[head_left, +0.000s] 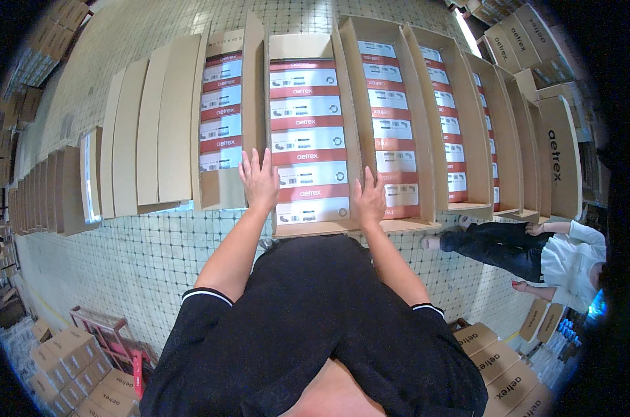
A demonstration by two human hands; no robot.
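Note:
An open brown carton [302, 47] lies on the tiled floor in front of me, filled with a row of red and white shoe boxes [306, 140]. My left hand [259, 179] rests flat, fingers spread, on the carton's left wall near the front. My right hand [369, 198] presses flat on the right wall, next to the front boxes. Neither hand holds anything. My black shirt hides the carton's front edge.
More open cartons of the same boxes lie to the left [221, 111] and right [391, 118], [454, 132]. Closed cartons [158, 125] stand further left. A person [537, 254] in white top and dark trousers crouches at right. Stacked cartons [499, 365] and a red pallet [106, 330] lie behind.

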